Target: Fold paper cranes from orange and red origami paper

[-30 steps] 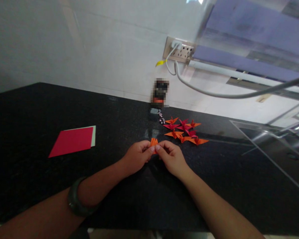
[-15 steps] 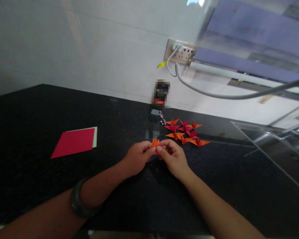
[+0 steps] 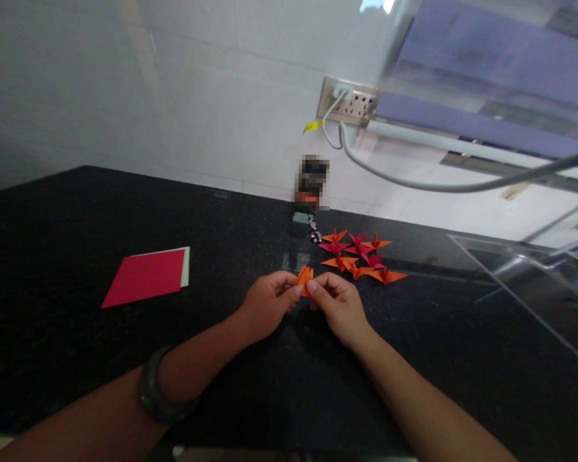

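Head view, looking down over a black speckled tabletop (image 3: 77, 224).

Progress, judged from the layout: several folded paper figures (image 3: 359, 256), orange and dark red with pointed wings, sit in a loose cluster just beyond the right hand. These look finished. One orange paper piece (image 3: 304, 277) is in hand and only partly folded: it is compact with a small peak showing, and no wings are spread yet. Off to the left, well apart from the hands, a flat red sheet (image 3: 147, 276) lies over a pale sheet (image 3: 185, 266) whose edge peeks out. Both are unfolded stock, so more remains.

Grip: the left hand (image 3: 264, 308) and the right hand (image 3: 340, 307) meet at the orange paper piece, which is held just above the tabletop, near the cluster. Each grip is narrow, with thumb and forefinger closed on the paper from its own side and fingertips almost touching. The remaining fingers are curled under. Which crease is being worked cannot be told, as the piece is too small.

Other: a dark bangle (image 3: 149, 394) is on the left wrist. On the wall are a wall socket (image 3: 349, 102) and a grey cable (image 3: 414, 183). A clear panel (image 3: 525, 282) is at right.
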Action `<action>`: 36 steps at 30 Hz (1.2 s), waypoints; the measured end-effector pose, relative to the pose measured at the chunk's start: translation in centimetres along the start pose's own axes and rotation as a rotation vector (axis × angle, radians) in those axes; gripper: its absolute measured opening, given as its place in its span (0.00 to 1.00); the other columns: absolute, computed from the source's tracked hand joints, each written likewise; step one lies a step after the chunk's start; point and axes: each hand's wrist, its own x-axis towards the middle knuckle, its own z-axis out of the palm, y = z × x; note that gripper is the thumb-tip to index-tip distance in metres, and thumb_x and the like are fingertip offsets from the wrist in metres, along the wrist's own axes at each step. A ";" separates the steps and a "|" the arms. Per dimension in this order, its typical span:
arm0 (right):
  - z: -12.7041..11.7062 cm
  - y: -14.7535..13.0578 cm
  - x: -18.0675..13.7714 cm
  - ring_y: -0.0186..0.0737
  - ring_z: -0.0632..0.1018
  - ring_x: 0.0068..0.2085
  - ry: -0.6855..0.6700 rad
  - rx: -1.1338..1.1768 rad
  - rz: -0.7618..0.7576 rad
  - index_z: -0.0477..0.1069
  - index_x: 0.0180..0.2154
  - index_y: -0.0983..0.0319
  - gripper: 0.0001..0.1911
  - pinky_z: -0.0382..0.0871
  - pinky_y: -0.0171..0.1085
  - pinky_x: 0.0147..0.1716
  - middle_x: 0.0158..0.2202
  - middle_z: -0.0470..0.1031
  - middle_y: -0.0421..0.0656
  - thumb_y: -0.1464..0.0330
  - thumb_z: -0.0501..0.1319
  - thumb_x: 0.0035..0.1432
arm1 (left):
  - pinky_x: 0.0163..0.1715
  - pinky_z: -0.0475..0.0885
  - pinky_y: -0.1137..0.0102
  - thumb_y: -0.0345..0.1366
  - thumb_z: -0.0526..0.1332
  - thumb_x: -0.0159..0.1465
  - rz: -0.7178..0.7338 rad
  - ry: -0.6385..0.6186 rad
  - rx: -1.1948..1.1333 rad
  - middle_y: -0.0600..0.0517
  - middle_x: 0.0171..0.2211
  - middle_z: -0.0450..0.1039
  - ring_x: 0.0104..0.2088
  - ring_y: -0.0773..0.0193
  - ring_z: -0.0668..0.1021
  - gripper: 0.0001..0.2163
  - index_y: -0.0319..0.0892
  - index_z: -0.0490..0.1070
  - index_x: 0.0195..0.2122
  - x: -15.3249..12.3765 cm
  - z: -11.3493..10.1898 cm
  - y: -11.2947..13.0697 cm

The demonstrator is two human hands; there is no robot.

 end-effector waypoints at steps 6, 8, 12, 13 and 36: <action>0.1 0.5 0.1 0.30 0.66 0.20 -0.002 0.050 0.006 0.66 0.25 0.63 0.13 0.61 0.31 0.21 0.19 0.64 0.36 0.60 0.57 0.52 | 0.22 0.66 0.75 0.40 0.55 0.57 -0.058 0.042 -0.069 0.56 0.21 0.66 0.22 0.70 0.70 0.10 0.38 0.68 0.33 0.0 0.0 0.1; 0.1 0.6 0.1 0.29 0.65 0.20 0.025 0.066 0.003 0.66 0.26 0.62 0.11 0.60 0.31 0.21 0.19 0.64 0.36 0.61 0.58 0.51 | 0.22 0.66 0.75 0.39 0.55 0.57 -0.065 0.046 -0.072 0.56 0.21 0.66 0.22 0.70 0.70 0.10 0.38 0.68 0.32 0.0 0.0 0.1; 0.2 0.4 0.1 0.28 0.63 0.19 0.055 0.080 0.009 0.65 0.26 0.62 0.10 0.57 0.30 0.19 0.19 0.63 0.35 0.63 0.61 0.47 | 0.22 0.67 0.75 0.39 0.55 0.57 -0.061 0.037 -0.072 0.55 0.22 0.67 0.22 0.70 0.70 0.10 0.38 0.69 0.33 0.1 0.0 0.1; 0.2 0.3 0.1 0.28 0.63 0.19 0.052 0.079 0.011 0.65 0.26 0.62 0.09 0.57 0.30 0.19 0.19 0.64 0.35 0.63 0.61 0.46 | 0.22 0.67 0.75 0.39 0.55 0.56 -0.057 0.034 -0.071 0.55 0.22 0.67 0.22 0.70 0.70 0.10 0.38 0.69 0.33 0.1 0.0 0.1; 0.2 0.2 -0.1 0.29 0.64 0.20 0.068 -0.053 -0.039 0.67 0.27 0.62 0.08 0.58 0.30 0.19 0.20 0.66 0.36 0.64 0.59 0.48 | 0.23 0.68 0.74 0.37 0.59 0.54 -0.086 0.097 -0.106 0.52 0.23 0.74 0.22 0.69 0.73 0.09 0.37 0.71 0.31 0.0 0.0 0.4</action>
